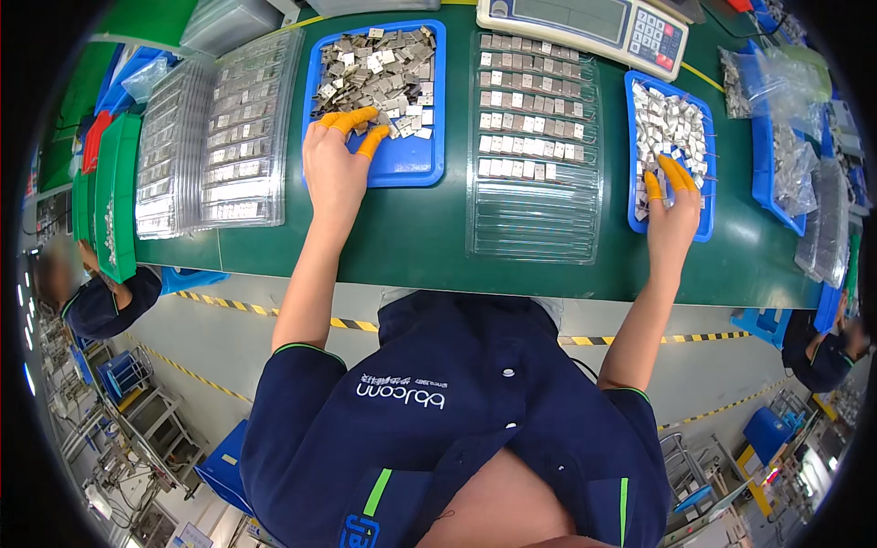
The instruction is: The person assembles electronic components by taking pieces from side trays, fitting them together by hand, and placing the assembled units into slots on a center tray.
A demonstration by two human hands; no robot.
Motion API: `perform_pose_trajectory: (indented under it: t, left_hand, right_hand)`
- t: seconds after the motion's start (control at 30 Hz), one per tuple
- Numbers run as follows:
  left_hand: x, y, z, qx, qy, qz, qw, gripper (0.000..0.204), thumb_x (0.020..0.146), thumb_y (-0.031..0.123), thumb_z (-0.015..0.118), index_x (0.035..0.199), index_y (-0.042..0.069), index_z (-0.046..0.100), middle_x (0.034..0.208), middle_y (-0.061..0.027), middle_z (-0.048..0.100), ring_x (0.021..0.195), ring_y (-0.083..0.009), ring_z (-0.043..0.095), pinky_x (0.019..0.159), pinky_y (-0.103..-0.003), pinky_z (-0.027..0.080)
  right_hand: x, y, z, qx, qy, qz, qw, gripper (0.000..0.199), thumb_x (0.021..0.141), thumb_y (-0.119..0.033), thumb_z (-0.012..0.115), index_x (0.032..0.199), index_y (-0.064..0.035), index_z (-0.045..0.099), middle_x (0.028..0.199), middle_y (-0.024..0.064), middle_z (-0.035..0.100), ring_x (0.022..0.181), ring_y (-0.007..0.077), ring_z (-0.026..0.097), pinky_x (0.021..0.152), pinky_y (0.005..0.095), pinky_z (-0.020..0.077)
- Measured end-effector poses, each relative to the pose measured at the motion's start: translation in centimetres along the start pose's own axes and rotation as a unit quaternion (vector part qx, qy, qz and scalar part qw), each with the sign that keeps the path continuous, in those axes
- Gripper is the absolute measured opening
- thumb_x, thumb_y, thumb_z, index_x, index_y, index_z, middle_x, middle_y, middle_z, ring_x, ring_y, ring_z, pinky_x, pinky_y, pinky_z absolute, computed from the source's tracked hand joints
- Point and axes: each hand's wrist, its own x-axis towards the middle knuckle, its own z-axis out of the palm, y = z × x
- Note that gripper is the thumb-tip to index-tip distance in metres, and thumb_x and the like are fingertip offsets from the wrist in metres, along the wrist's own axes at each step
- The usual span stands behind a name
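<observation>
My left hand, with yellow finger cots on its fingertips, reaches over the near part of a blue tray at the left centre. Its thumb and forefinger are apart, touching a heap of small flat grey and white connector pieces. On the right, my right hand, also in yellow finger cots, dips into a smaller blue tray of small white blocks. Its thumb and fingers are spread among the blocks. Between the hands lies a clear plastic blister tray, its far rows filled with such pieces.
Stacked clear blister trays holding rows of pieces stand at the left, beside a green bin. Behind the central tray sits a digital scale. Another blue tray with plastic bags lies at the far right. Two people sit farther off, one on each side.
</observation>
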Motion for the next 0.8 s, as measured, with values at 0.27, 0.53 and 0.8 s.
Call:
perform_pose_trajectory:
  t: [0.27,0.53,0.8]
  left_hand:
    - [1.0,-0.1,-0.1,-0.025,-0.046,0.043,0.998,0.022,0.066,0.013,0.073,0.086,0.005,0.068,0.080,-0.0095,0.062,0.078,-0.0258,0.054,0.072,-0.034,0.043]
    - [0.6,-0.2,-0.6,-0.196,-0.032,-0.073,0.977,0.015,0.072,0.001,0.070,0.085,-0.002,0.064,0.088,-0.0070,0.066,0.081,-0.0120,0.059,0.077,-0.025,0.045]
    - [0.2,1.2,-0.6,-0.381,-0.049,-0.022,0.923,0.024,0.072,-0.003,0.070,0.094,-0.003,0.060,0.090,-0.0064,0.062,0.088,-0.0137,0.058,0.080,-0.026,0.045]
  right_hand:
    - [0.7,0.4,-0.4,-0.032,-0.034,0.153,0.987,0.027,0.071,-0.007,0.069,0.098,-0.0073,0.066,0.083,0.0119,0.061,0.070,0.0266,0.058,0.065,0.0338,0.0460]
    - [0.6,0.1,-1.0,0.117,0.067,0.198,0.971,0.033,0.068,-0.001,0.071,0.099,-0.0099,0.067,0.086,0.0082,0.064,0.073,0.0169,0.061,0.063,0.0278,0.0470]
    - [-0.2,0.6,-1.6,0.106,0.045,0.148,0.982,0.027,0.071,0.000,0.068,0.098,-0.0019,0.066,0.106,0.0085,0.061,0.078,0.0159,0.062,0.070,0.0266,0.0487]
